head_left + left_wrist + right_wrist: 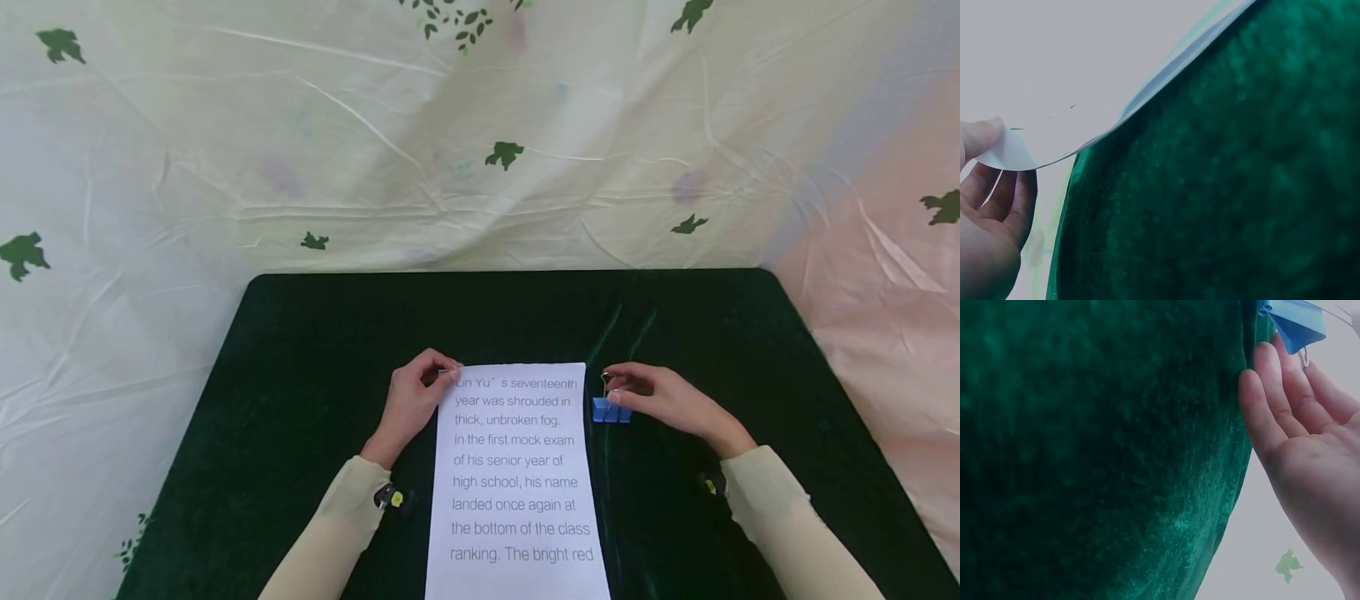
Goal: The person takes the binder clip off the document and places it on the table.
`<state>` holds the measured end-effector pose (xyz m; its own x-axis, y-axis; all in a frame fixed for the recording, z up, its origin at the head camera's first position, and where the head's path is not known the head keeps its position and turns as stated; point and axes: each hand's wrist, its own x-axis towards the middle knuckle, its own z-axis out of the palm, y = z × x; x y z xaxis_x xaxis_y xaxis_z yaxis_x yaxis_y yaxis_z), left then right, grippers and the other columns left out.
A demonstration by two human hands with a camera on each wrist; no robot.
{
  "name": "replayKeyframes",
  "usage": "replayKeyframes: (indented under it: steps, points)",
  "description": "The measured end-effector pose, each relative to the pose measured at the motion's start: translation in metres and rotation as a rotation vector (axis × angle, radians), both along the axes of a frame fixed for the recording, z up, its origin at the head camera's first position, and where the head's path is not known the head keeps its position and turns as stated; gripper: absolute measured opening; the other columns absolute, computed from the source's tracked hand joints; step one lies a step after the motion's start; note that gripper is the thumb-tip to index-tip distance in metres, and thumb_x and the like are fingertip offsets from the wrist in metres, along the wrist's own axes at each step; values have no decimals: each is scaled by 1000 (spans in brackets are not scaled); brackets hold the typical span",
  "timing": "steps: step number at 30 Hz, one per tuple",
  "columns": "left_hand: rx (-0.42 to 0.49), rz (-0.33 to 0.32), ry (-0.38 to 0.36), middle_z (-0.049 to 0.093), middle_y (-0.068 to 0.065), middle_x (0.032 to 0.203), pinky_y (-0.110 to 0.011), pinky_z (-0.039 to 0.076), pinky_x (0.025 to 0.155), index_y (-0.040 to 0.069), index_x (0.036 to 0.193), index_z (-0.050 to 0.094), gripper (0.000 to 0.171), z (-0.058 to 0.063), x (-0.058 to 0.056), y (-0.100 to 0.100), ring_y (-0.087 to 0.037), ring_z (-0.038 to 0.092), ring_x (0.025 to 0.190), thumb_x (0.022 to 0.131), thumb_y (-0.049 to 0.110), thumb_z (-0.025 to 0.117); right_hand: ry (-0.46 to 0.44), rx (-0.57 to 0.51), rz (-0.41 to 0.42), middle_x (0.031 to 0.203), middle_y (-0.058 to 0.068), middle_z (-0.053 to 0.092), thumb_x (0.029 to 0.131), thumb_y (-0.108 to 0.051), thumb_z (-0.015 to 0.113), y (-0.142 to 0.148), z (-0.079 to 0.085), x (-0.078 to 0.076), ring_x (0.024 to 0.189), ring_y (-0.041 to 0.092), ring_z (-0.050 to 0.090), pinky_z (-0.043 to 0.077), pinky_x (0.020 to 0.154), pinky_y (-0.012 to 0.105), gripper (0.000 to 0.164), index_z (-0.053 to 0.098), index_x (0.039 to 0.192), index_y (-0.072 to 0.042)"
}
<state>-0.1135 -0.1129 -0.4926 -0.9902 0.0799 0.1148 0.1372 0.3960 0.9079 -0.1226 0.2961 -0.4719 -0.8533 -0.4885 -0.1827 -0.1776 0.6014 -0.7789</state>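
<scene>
A long white sheet of paper (pixel 517 492) printed with English text lies in the middle, its lower end out of the head view. My left hand (pixel 412 398) pinches its upper left corner between thumb and fingers; in the left wrist view the thumb is on top of the paper (pixel 1054 75) and the other fingers are below. To the right of the sheet's top edge, my right hand (pixel 663 398) holds a blue binder clip (pixel 611 411) by its wire handles. The right wrist view shows the blue clip (pixel 1299 325) above the fingertips, one wire handle against the fingers.
Dark green velvet cloth (pixel 300 375) covers the table, with faint crease lines right of the paper. A pale curtain (pixel 375 167) with green bird and leaf prints hangs behind and along both sides. Dark wrist cameras (pixel 390 497) sit at the cream sleeves (pixel 330 525).
</scene>
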Motion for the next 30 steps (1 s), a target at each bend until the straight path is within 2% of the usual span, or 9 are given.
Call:
replayKeyframes:
  steps: [9, 16, 30]
  points:
    - [6, -6, -3, 73, 2, 107, -34, 52, 77, 16, 105, 70, 5, -1, 0, -1, -19, 62, 88, 101, 18, 71, -34, 39, 11, 117, 4, 66, 103, -36, 65, 1, -3, -5, 107, 19, 64, 53, 90, 31, 52, 55, 143, -4]
    - [9, -2, -8, 73, 2, 107, -37, 52, 79, 18, 104, 71, 5, -4, -1, -1, -19, 62, 89, 101, 15, 70, 23, 113, -10, 115, 2, 63, 103, -41, 64, 0, -4, -5, 102, 19, 59, 52, 87, 34, 51, 59, 141, -7]
    - [-6, 3, -28, 72, 2, 109, -38, 52, 82, 19, 103, 70, 5, -4, -3, 0, -19, 62, 92, 101, 14, 70, 26, 111, -11, 114, 3, 62, 103, -40, 64, -1, -5, -6, 100, 18, 59, 51, 82, 34, 50, 61, 140, -6]
